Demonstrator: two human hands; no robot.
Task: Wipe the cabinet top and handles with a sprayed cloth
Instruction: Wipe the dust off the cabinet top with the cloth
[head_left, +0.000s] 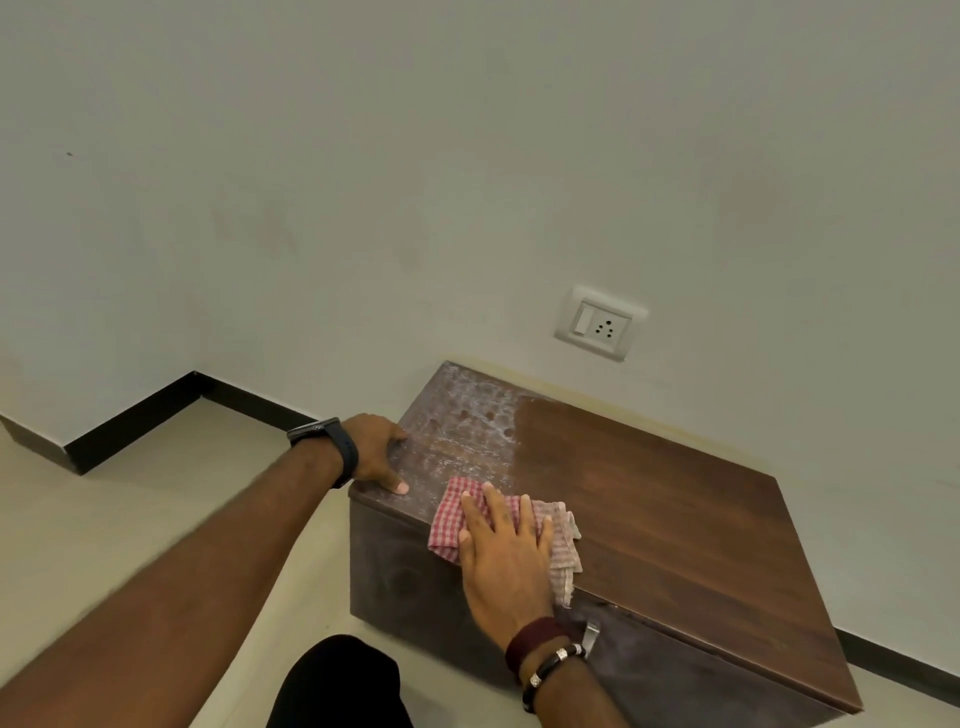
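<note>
A low dark-brown wooden cabinet (649, 509) stands against the wall. The left third of its top is dusty and whitish; the rest looks clean brown. My right hand (506, 556) lies flat, fingers spread, pressing a red-and-white checked cloth (563, 540) onto the top near the front edge, at the border of the dusty patch. My left hand (376, 452), with a dark watch on the wrist, rests on the cabinet's left edge, thumb on top. A metal handle (591, 636) peeks out on the front face beside my right wrist.
A white switch-and-socket plate (600, 325) sits on the wall just above the cabinet. A black skirting (156, 410) runs along the pale wall. Beige floor lies to the left. My dark-clothed knee (337, 686) is at the bottom centre.
</note>
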